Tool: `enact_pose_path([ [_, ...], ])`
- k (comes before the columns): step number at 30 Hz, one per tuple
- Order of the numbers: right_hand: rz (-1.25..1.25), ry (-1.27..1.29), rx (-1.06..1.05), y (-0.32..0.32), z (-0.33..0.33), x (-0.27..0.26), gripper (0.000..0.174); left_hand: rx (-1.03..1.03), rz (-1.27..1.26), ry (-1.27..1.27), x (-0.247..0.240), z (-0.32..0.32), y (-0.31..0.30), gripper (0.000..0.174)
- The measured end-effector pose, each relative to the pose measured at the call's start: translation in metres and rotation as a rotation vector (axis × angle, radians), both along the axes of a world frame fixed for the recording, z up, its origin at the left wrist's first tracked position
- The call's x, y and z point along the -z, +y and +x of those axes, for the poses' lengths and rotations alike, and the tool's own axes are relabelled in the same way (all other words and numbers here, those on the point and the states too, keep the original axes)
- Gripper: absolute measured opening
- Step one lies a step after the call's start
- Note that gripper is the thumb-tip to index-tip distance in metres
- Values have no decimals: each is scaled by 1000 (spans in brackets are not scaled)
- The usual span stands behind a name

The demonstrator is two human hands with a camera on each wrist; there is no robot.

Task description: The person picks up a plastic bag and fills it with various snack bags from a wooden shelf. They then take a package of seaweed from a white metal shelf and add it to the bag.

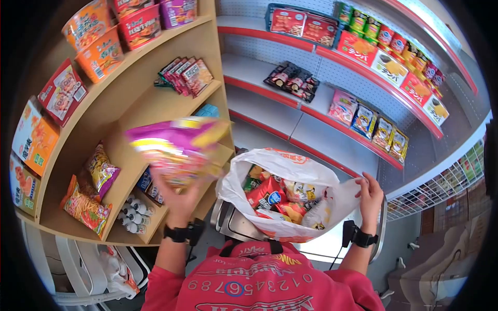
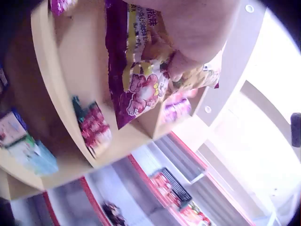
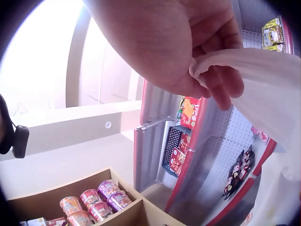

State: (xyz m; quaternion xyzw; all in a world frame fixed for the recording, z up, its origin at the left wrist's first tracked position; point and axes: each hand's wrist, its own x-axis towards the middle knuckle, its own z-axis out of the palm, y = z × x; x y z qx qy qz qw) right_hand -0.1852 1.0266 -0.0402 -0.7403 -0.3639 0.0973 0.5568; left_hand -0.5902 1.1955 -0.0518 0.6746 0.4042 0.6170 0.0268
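Note:
My left hand [image 1: 179, 199] grips a purple and yellow snack bag [image 1: 174, 145], blurred in the head view, held up in front of the wooden shelf. The left wrist view shows the thumb pressed on the snack bag [image 2: 141, 84], which has a pink cartoon figure near its corner. With my right hand [image 1: 370, 199] I pinch the edge of a white plastic bag [image 1: 345, 199] and pull its mouth to the right. Several colourful snack packets [image 1: 267, 194] fill the plastic bag. In the right wrist view, its gathered edge [image 3: 225, 59] runs between my thumb and fingers.
The wooden shelf [image 1: 140, 111] at left carries instant noodle tubs [image 1: 98, 52], snack bags [image 1: 85, 207] and small bottles [image 1: 136, 213]. Red-edged metal shelves [image 1: 264, 93] with cans and packets curve along the back and right. A wire basket [image 1: 441, 184] hangs at right.

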Motion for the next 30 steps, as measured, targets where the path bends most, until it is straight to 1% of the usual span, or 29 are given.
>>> enact_pose_path([
  [1,-1,3,-25,-1,-2,-2,25,110,0,202,-14,24,-14,72],
  [2,0,3,-20,-3,-3,-4,25,402,40,324,-27,47,-15,61],
  [3,-1,4,-32,-4,-3,-5,25,526,16,444,-7,60,-13,63],
  [5,17,31,-57,-8,-3,-7,26,643,149,716,1,91,-21,60],
  [6,17,33,-59,-10,-2,-7,26,641,148,719,13,101,-21,60],
  [8,23,29,-76,-15,0,-7,26,628,95,1048,48,116,-18,60],
  [9,23,29,-84,-17,3,-7,26,654,-30,1160,61,116,-19,58],
  [10,5,29,-93,-19,4,-6,26,645,-35,1158,68,116,-21,58],
  [12,-10,28,-120,-21,9,-4,26,729,-179,1146,77,114,-25,59],
  [13,-22,34,-119,-21,11,-2,26,734,-254,1156,78,115,-27,52],
  [14,-34,41,-121,-21,12,-1,26,716,-264,1155,78,116,-29,52],
  [16,16,84,-134,-19,16,5,25,745,-300,1062,73,114,-32,45],
  [17,27,92,-152,-19,20,9,26,690,-195,988,60,112,-37,33],
  [18,39,102,-175,-17,21,12,27,651,-207,992,54,105,-35,33],
  [20,35,90,-166,-12,17,9,26,623,-206,718,43,84,-31,25],
  [21,39,79,-169,-10,19,14,26,494,-132,621,35,69,-29,18],
  [22,30,57,-172,-7,21,17,27,457,-134,622,31,49,-26,18],
  [24,48,55,-184,-1,19,21,27,23,-70,419,23,-1,-21,16],
  [26,62,54,-201,6,16,23,28,-322,28,295,8,-54,-15,22],
  [28,52,29,-229,13,8,21,28,-595,-110,243,5,-118,-18,31],
  [30,10,22,-189,19,-2,19,29,-848,-122,238,6,-172,-26,44],
])
